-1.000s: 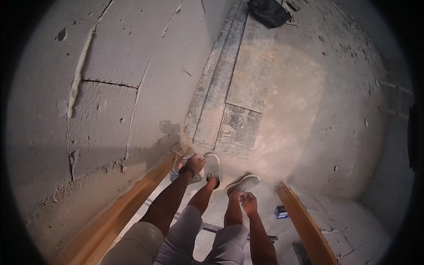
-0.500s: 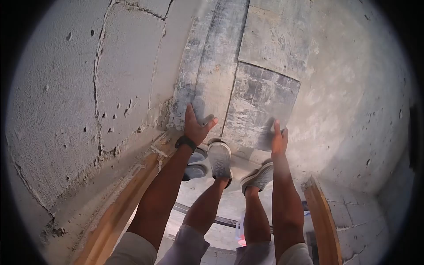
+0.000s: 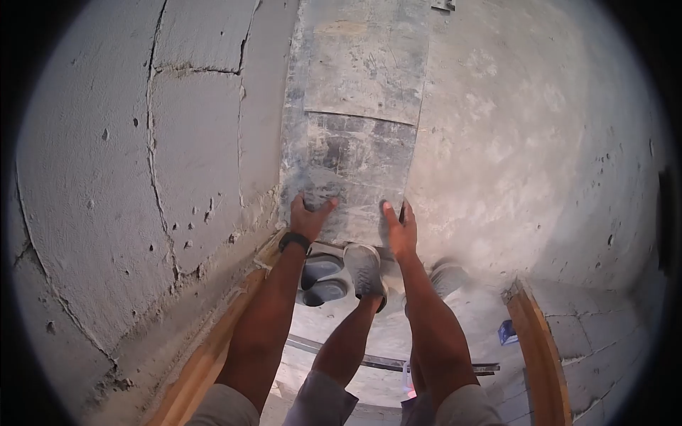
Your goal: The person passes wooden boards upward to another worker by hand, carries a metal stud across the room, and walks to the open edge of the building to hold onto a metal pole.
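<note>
A grey, cement-stained board (image 3: 362, 153) lies flat in front of me, with a dark seam across it and a further section (image 3: 362, 71) beyond. My left hand (image 3: 310, 220), a black band on its wrist, is at the board's near left edge, thumb on top and fingers at the side. Opposite it, my right hand (image 3: 401, 228) grips the near right edge, thumb on the face and fingers around the side. Both undersides are hidden. My left shoe (image 3: 364, 273) stands close to the board's near end; my right shoe (image 3: 447, 277) is blurred farther right.
Dark slip-on footwear (image 3: 323, 277) sits left of my shoe. A cracked block wall (image 3: 199, 142) rises on the left. Wooden posts stand left (image 3: 213, 348) and right (image 3: 538, 341). A metal strip (image 3: 376, 362) lies behind my feet, and a small blue item (image 3: 508, 332) is near the right post.
The board has shifted left over the strip beside it. My right hand has moved left with it, and the hands are closer together. My right foot has stepped right.
</note>
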Demonstrator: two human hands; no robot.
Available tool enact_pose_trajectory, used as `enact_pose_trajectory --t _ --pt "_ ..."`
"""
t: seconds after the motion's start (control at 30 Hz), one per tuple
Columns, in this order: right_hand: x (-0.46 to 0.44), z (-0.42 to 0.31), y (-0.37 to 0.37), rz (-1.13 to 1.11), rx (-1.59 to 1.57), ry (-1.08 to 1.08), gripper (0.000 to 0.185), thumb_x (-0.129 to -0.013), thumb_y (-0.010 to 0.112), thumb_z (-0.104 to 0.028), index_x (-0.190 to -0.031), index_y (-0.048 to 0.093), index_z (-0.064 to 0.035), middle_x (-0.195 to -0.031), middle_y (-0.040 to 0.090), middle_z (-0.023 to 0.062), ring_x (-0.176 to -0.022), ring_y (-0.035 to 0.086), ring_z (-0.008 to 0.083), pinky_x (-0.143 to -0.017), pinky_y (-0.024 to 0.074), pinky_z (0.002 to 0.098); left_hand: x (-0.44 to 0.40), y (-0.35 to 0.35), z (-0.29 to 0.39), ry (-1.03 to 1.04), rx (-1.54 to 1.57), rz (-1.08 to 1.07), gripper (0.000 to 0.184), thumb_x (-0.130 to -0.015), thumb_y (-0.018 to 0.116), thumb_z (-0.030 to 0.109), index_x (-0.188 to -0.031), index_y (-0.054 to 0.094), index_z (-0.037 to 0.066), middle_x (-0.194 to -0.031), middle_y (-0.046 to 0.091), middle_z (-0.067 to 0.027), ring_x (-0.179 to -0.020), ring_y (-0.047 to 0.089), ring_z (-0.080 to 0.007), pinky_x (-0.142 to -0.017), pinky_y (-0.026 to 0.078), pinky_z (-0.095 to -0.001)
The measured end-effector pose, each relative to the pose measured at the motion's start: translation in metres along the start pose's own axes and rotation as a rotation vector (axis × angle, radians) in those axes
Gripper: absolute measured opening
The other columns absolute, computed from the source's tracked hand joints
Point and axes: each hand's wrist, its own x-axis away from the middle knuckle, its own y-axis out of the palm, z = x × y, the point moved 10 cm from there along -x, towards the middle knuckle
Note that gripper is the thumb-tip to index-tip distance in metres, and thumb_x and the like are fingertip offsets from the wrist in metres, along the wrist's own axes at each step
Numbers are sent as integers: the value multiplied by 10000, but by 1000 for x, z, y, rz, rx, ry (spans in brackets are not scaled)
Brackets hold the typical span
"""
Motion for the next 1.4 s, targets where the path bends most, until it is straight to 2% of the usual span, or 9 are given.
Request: enact_pose_trajectory --t 0.3,0.47,0.63,0.77,0.87,0.93,1.03,1.23,1.4 --pt "36 -14 -28 115 124 205 682 -818 636 -566 -1086 548 54 -1005 636 208 -959 606 277 -868 446 367 2 -7 -41 -240 246 -201 717 -736 771 450 -1216 550 -34 -1030 668 -132 -985 612 -221 -934 433 -336" --pt "74 -62 -70 190 225 160 724 -833 558 -633 -1074 548 50 -1019 626 254 -990 600 353 -887 432 405 62 -4 43 -210 357 -247 631 -757 772 412 -1181 576 -13 -1030 667 -91 -951 608 -152 -885 456 -310" --pt "121 -90 -102 407 356 127 737 -865 515 -623 -1119 556 68 -1052 625 290 -1035 582 412 -906 420 432 119 -13 83 -49 361 -237 683 -729 795 414 -1149 564 -72 -1045 670 -104 -978 612 -176 -887 458 -313" --pt "141 -114 -117 252 271 70 735 -900 463 -607 -1118 577 86 -1080 620 292 -1055 576 409 -904 422 420 168 -29 110 -55 339 -121 742 -681 811 464 -1064 559 -120 -1022 667 -202 -962 640 -268 -855 482 -357" --pt "130 -115 -114 124 153 2 737 -922 421 -606 -1089 604 88 -1060 639 251 -1036 587 361 -901 427 400 209 -41 128 11 210 -38 548 -768 771 312 -1115 570 -61 -1026 673 -130 -946 637 -205 -841 483 -328" --pt "147 -127 -99 4 -35 -3 749 -932 391 -612 -1070 623 86 -1043 649 220 -1019 590 326 -903 426 384 233 -59 139 72 157 23 543 -769 765 306 -1088 541 -73 -1006 670 -168 -948 644 -242 -845 482 -342" --pt "141 -89 -85 -55 -127 146 776 -940 387 -611 -1202 554 100 -1162 604 175 -1073 550 249 -956 394 340 280 -79 174 81 37 103 655 -713 780 401 -1047 486 -80 -957 635 -300 -921 636 -430 -769 504 -445" --pt "184 -72 -62 -128 -328 225 854 -904 405 -664 -1235 521 115 -1224 578 197 -1142 532 271 -985 378 354 347 -122 248 152 -243 233 634 -710 779 386 -1023 473 -72 -940 619 -306 -874 630 -447 -743 502 -462" --pt "174 -69 -60 -31 -142 201 817 -902 393 -664 -1139 608 88 -1150 622 238 -1120 554 324 -973 379 383 318 -127 203 226 -68 243 650 -722 775 421 -1027 485 -74 -936 629 -272 -897 637 -411 -782 496 -437"
